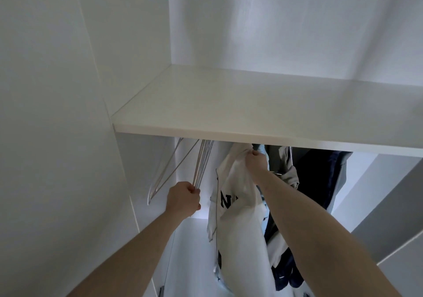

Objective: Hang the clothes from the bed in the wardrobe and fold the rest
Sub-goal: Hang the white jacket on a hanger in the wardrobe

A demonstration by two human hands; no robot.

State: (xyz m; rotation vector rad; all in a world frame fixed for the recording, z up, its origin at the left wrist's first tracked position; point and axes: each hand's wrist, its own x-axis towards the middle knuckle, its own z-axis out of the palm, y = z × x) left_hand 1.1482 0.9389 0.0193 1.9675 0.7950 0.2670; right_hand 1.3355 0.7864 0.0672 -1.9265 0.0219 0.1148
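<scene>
Your left hand (183, 199) has its fingers (191, 190) curled around the lower ends of a bundle of thin white hangers (201, 161), which lean out from under the shelf (251, 104); the wires lie too close together for a sure count, but one hanger (160, 173) stands a little apart on the left of the bundle. Your right hand (256, 160) is raised just below the front edge of the shelf, and its fingers (254, 153) pinch the top of a white garment (240, 239), which hangs down from your grip between your two forearms. On the front of this garment you can read a large dark letter "N", and a second letter beside it is covered by a fold, so the word cannot be read. A thin dark line runs down along its left edge. To the right of it, inside the wardrobe (57, 113), two more pieces hang: a grey garment (287, 166) and, further right, a dark navy garment (320, 177). Near the bottom, behind your right forearm, some dark blue cloth (283, 274) with a small white mark is visible; the mark is too small to read.
</scene>
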